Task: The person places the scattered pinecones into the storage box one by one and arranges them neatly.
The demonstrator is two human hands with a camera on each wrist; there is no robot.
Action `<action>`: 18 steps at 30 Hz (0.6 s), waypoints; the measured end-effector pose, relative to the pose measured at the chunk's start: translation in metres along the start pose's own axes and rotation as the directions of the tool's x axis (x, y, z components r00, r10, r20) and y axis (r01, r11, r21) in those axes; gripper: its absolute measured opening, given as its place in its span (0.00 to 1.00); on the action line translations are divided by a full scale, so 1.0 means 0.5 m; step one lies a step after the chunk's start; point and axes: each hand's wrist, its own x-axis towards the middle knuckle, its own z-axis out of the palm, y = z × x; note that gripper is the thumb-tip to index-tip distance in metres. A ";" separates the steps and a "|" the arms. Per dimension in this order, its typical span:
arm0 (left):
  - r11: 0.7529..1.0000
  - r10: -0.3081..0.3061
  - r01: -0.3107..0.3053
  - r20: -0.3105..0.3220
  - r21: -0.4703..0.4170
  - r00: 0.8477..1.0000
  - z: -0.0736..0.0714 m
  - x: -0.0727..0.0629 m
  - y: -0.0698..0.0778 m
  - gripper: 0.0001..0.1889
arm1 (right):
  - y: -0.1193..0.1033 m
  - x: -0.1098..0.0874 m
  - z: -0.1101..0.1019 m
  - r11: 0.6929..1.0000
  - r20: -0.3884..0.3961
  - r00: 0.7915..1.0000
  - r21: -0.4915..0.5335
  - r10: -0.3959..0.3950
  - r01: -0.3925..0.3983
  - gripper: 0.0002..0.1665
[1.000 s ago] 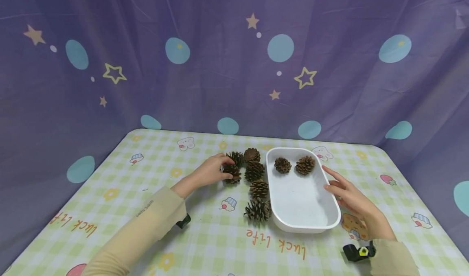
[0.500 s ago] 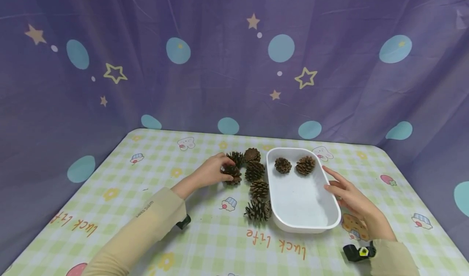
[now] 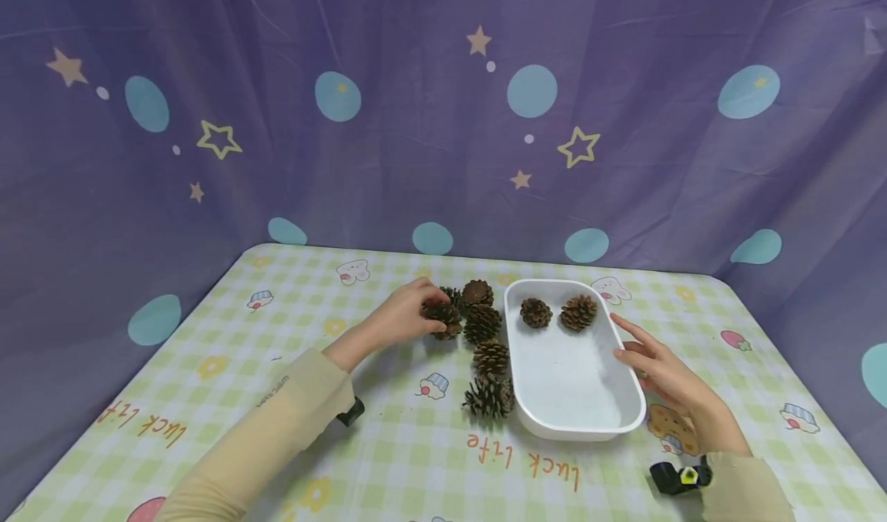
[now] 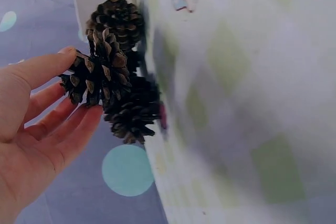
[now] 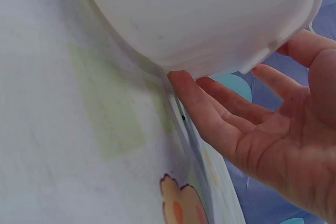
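Note:
My left hand (image 3: pixel 402 316) pinches a brown pine cone (image 4: pixel 102 72) between thumb and fingers, and gap and shadow show below it in the left wrist view. Right beside it sits another pine cone (image 4: pixel 134 111). To the right stands a white rectangular tray (image 3: pixel 571 391) with two pine cones lying at its far end, one small cone (image 3: pixel 536 313) and one larger cone (image 3: pixel 578 313). My right hand (image 3: pixel 661 372) holds the tray's right side, thumb at the rim and fingers against the outer wall. In the right wrist view its fingertips (image 5: pixel 181 80) reach the tray's lower edge.
Several pine cones line the tray's left side, among them a flat-faced one (image 3: pixel 477 293), a middle one (image 3: pixel 490 359) and a spiky one (image 3: pixel 487 399) nearest me. A checked tablecloth (image 3: pixel 388 460) covers the table. A purple curtain (image 3: pixel 430 175) hangs behind it.
My left hand has raised the pine cone and shifted it slightly away from me, toward the cones behind. The right hand and the tray stay in place.

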 end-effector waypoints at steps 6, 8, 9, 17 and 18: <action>0.999 0.036 -0.036 -0.026 -0.017 0.999 -0.013 0.010 0.018 0.22 | -0.001 0.000 0.000 1.000 0.004 1.000 0.011 -0.007 0.007 0.39; 0.999 0.044 -0.045 -0.029 -0.020 0.999 -0.017 0.015 0.025 0.21 | -0.003 -0.001 0.000 1.000 0.004 1.000 0.013 -0.012 0.012 0.39; 0.999 0.047 -0.047 -0.031 -0.021 0.998 -0.018 0.017 0.029 0.22 | -0.003 -0.001 0.000 1.000 0.004 1.000 0.014 -0.013 0.013 0.39; 0.997 0.066 -0.068 -0.031 -0.048 0.997 -0.023 0.038 0.066 0.22 | 0.001 0.002 -0.002 1.000 -0.002 1.000 -0.001 0.011 -0.011 0.39; 0.996 0.070 -0.071 -0.030 -0.047 0.997 -0.022 0.040 0.070 0.22 | 0.001 0.002 -0.002 1.000 -0.006 1.000 -0.002 0.015 -0.015 0.39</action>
